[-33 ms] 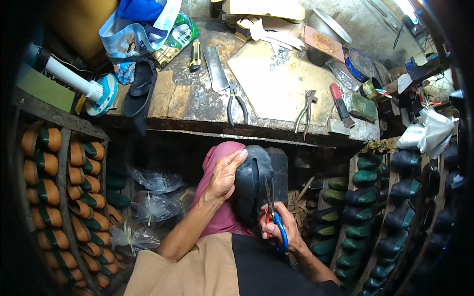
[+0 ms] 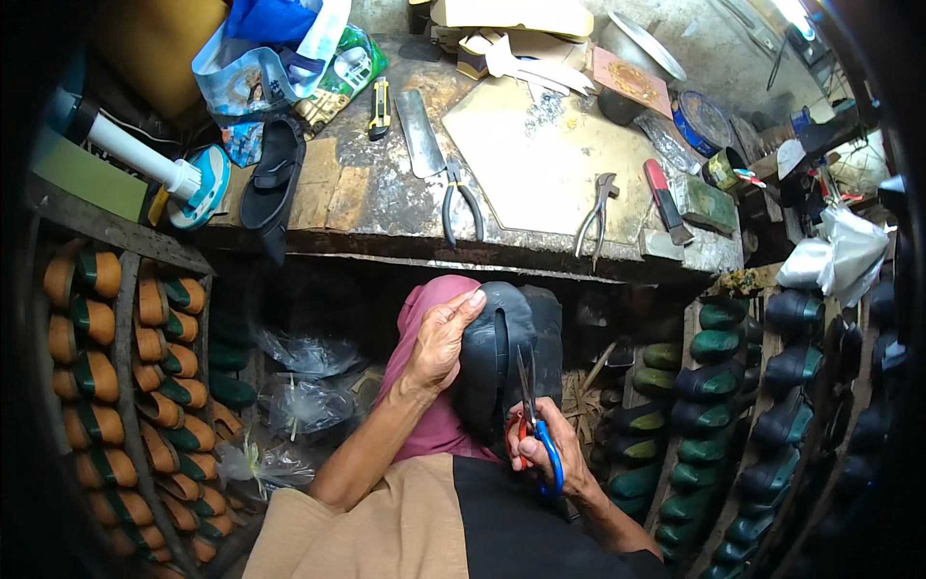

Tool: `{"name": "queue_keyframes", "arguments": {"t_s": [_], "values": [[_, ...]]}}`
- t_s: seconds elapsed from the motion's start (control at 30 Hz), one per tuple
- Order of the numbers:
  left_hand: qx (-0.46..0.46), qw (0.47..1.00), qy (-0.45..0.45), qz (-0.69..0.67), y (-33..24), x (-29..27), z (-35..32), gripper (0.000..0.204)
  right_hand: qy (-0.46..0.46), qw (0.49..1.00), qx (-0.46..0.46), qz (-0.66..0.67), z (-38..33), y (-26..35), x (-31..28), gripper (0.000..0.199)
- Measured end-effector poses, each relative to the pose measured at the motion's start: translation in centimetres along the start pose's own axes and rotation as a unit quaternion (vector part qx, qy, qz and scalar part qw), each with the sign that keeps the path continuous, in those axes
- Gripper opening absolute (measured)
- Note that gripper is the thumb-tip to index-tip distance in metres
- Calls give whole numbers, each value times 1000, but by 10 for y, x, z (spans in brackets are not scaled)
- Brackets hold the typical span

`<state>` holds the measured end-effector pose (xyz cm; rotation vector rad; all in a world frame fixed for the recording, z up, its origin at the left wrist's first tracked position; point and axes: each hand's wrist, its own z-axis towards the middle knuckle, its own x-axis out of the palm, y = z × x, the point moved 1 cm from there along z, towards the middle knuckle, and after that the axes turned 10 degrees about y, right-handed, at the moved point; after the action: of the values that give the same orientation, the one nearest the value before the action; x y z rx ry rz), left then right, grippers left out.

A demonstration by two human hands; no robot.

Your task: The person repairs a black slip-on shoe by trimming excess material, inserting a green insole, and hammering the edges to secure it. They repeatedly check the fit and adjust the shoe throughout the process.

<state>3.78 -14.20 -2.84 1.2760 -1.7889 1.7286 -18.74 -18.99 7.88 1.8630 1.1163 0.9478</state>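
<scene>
Only minute shifts separate this moment from the earlier frame: both hands, the scissors and the dark workpiece keep practically the same positions.

Left hand (image 2: 439,343): thumb and bent fingers pinch the upper left edge of the black piece (image 2: 482,352). Right hand (image 2: 555,446): fingers curl around the handles of the scissors (image 2: 526,381) (one loop red, the other blue). Blade tips stand slightly parted and point away from the person; contact between blades and material cannot be determined.

Workpiece location: between the two hands, with a long slit running down its face, left of the blades. Pink cloth (image 2: 420,314) lies beneath and left of the left hand.

Beyond both hands stands the workbench (image 2: 362,207). Nearest on it are the pliers (image 2: 463,207) with dark handles and, farther right, the metal pincers (image 2: 598,217) and a red-handled knife (image 2: 666,201). Left of the left hand are clear plastic bags (image 2: 307,405) and racked tan shoes (image 2: 94,376); right of the right hand, racked dark green shoes (image 2: 702,420).
</scene>
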Motion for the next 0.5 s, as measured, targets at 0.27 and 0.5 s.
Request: {"name": "queue_keyframes", "arguments": {"t_s": [0.27,0.5], "values": [[6,997,24,68,-11,35,-8,39,-11,999,-24,41,6,-6,-8,39],[16,996,32,80,-12,44,-21,42,-49,997,-46,36,14,-7,7,40]]}}
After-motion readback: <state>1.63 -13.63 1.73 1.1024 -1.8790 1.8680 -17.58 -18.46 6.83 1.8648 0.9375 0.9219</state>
